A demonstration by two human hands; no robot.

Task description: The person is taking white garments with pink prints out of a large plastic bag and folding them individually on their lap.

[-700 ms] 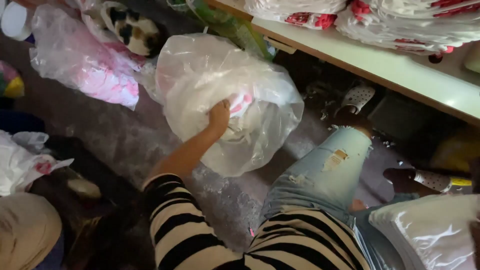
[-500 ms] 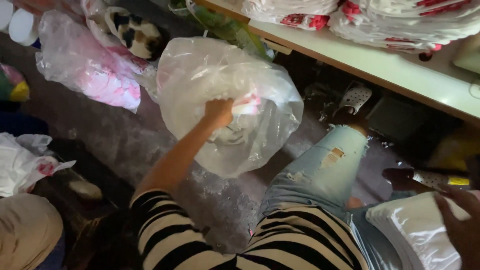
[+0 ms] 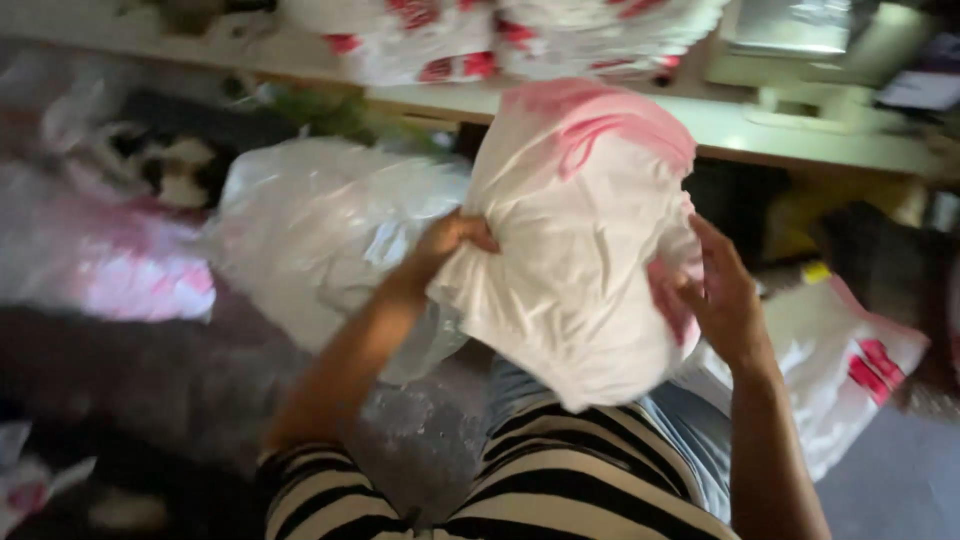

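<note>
Our left hand (image 3: 455, 240) gripping a bunched white-and-pink cloth bundle (image 3: 585, 250), our right hand (image 3: 722, 295) open flat against its side, held above our lap, clear plastic bag (image 3: 320, 230) behind, desk (image 3: 800, 140) beyond

We see a clear plastic bag (image 3: 320, 240) at the left, a pale shelf (image 3: 800, 135) far, and folded white-red bags (image 3: 520, 40) on it.

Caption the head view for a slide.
Both hands, left hand and right hand, hold a white-and-pink garment bundle above a clear plastic bag.
</note>
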